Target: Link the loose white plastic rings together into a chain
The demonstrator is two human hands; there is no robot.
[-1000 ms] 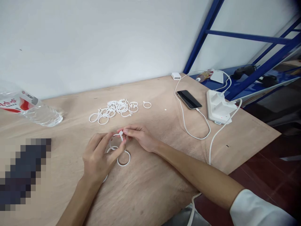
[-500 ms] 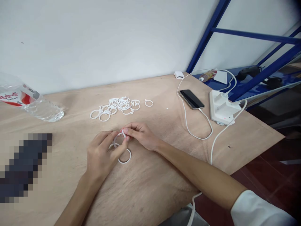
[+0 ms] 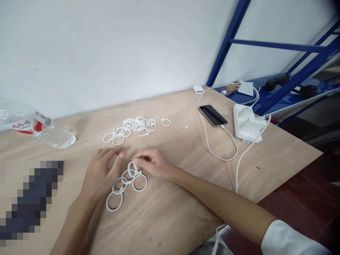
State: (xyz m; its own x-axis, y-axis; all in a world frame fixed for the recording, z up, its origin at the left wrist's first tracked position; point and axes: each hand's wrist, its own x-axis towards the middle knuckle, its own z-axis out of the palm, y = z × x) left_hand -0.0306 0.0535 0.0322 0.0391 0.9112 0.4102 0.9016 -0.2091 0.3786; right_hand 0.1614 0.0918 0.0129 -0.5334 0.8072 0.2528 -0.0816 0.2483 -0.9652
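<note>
My right hand (image 3: 152,163) pinches a white plastic ring (image 3: 132,170) between thumb and fingertips, tilted up off the wooden table. Below it, several more white rings (image 3: 114,202) lie overlapping in a short row toward me; whether they are linked cannot be made out. Just left of them is my left hand (image 3: 102,170), thumb and fingers apart, with nothing between them. Farther back, a loose heap of white rings (image 3: 134,124) with small knobs or clips rests on the table. One separate ring (image 3: 166,122) lies to the right of that heap.
A clear bottle (image 3: 58,136) lies on its side at the left, above a pixelated dark patch (image 3: 34,194). To the right are a phone (image 3: 213,115) on a white cable, a power strip (image 3: 247,124) with plugs, and a small white charger (image 3: 198,89). A blue metal frame (image 3: 225,46) stands behind.
My left hand has let go of the ring and moved left, its fingers opening. The right hand still holds the ring, and the row of rings beneath now shows. The view has shifted slightly.
</note>
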